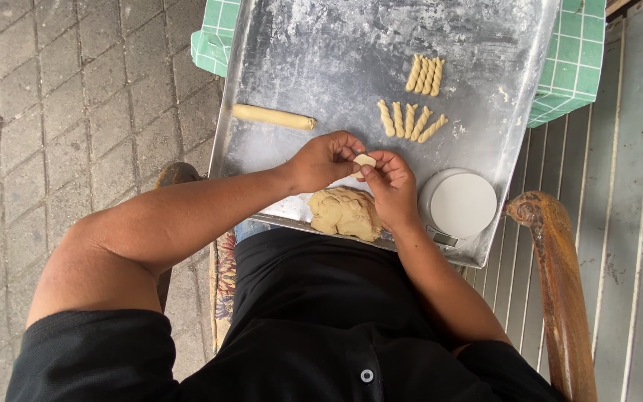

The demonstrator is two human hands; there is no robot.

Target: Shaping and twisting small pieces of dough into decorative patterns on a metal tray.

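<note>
On the far left of the floured tray [321, 45] lies a dough log [273, 117], its long axis running left to right, well apart from the hands. The left hand [324, 160] and right hand [392, 186] meet over the tray's near middle, fingers narrowed, pinching a small dough piece [365, 160] between them; both touch it, neither is clearly nearer. Just below them, at the near edge, sits the dough lump [345, 212], touching the right wrist. Beyond the hands, two rows of twisted sticks [411, 120] stand lengthwise away from the person. Right of the hands rests a round white scale [459, 203]; nothing lies between hands and lump.
</note>
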